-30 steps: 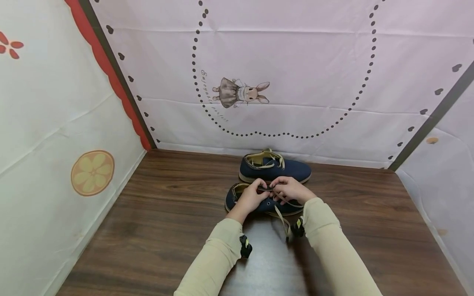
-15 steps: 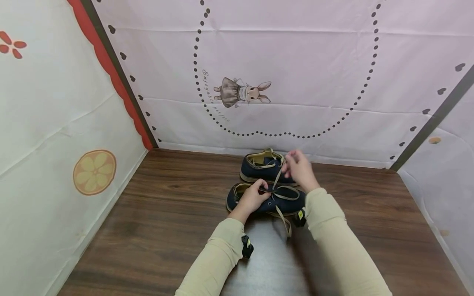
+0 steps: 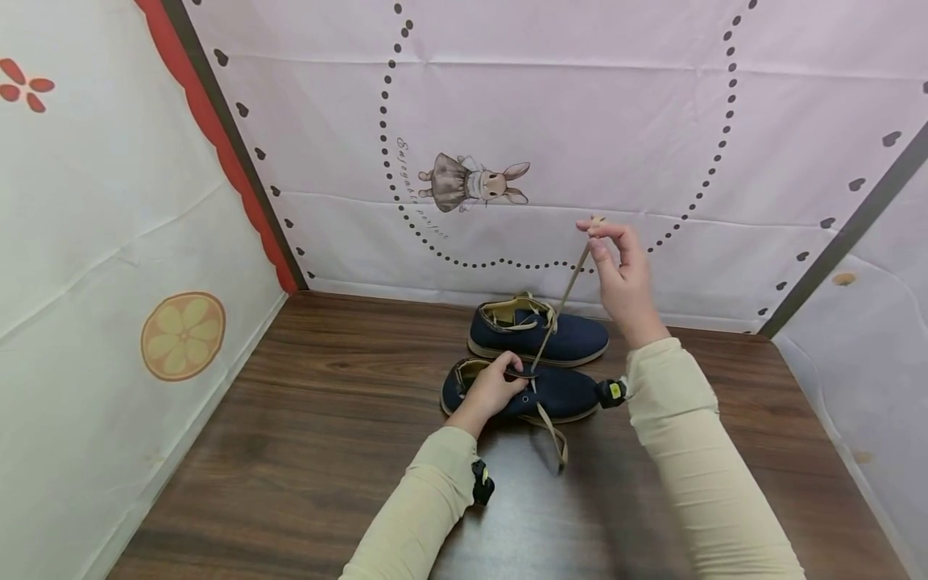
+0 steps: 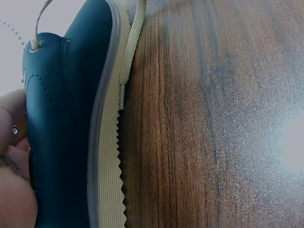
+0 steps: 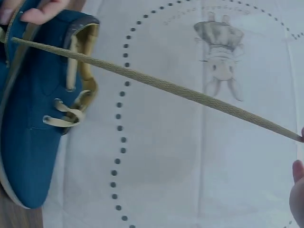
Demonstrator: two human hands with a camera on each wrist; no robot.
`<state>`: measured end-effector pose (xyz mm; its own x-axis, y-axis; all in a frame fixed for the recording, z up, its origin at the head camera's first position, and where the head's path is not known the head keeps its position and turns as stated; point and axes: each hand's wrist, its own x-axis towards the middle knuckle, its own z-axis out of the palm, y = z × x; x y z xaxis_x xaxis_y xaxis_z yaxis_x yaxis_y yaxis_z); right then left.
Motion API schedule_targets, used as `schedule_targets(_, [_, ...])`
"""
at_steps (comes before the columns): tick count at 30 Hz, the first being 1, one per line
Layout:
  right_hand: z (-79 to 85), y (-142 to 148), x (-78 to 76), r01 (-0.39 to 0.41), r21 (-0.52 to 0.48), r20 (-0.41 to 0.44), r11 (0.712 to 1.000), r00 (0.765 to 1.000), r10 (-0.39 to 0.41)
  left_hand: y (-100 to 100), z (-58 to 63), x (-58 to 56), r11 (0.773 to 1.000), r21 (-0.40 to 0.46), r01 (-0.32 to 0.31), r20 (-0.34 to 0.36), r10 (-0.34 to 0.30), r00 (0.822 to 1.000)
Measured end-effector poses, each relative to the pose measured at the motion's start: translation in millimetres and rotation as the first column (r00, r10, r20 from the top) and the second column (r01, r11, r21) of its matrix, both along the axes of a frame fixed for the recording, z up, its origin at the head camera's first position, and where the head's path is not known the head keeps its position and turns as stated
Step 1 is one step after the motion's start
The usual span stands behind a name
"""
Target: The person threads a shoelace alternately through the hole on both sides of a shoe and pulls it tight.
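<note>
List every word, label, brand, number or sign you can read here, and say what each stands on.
"Enjoyable": on the pale backdrop, beside the printed rabbit.
Second word after it: perhaps "perfect", too blurred to be sure.
Yellow patches on the wrist cameras: too small to read.
Shoes: none visible.

My head camera looks forward and down from well back, framing my left hand (image 3: 493, 391) and right hand (image 3: 627, 282), the dark brown wood-grain tabletop (image 3: 326, 451) and the white printed cloth (image 3: 616, 121) behind. The one on my left wrist sits very near the nearer navy-blue shoe with the ridged cream sole (image 4: 71, 123), facing along its side toward the toe, a side the head view shares. My right-wrist camera faces the cloth across the flat beige lace (image 5: 161, 84); it shares the printed grey-skirted rabbit (image 5: 221, 52) with the head view, but turned head down.
</note>
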<state>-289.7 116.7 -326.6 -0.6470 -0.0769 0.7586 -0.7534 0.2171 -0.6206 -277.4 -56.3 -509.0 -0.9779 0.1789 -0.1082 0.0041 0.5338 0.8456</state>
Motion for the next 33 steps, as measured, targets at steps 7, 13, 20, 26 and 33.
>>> schedule_targets(7, [7.7, 5.4, 3.7, 0.056, -0.049, -0.078, 0.997, 0.995, -0.06, 1.3, 0.1, -0.2, 1.0, 0.004, 0.0, 0.001, 0.0, 1.0])
schedule_targets(13, [4.4, 14.6, -5.2, 0.104, -0.076, -0.089, 0.992, 0.99, -0.111, 2.4, 1.7, -1.1, 1.0, -0.002, 0.006, -0.014, -0.006, 1.0])
schedule_targets(20, [-22.4, 13.2, 1.2, -0.002, 0.147, 0.342, 0.989, 0.939, -0.049, -7.9, 1.7, -0.9, 0.992, 0.105, 0.067, -0.035, -0.063, 0.997])
schedule_targets(26, [-68.1, 10.6, 26.9, -0.244, 0.189, 0.623, 0.951, 0.778, 0.076, -17.6, 21.8, 11.9, 0.979, -0.028, 0.204, -0.116, -0.206, 0.972])
schedule_targets(33, [-120.0, -0.7, 39.7, -0.344, 0.084, 0.708, 0.935, 0.681, 0.187, -25.8, 24.6, 20.1, 0.914, -0.355, 0.194, -0.185, -0.273, 0.944])
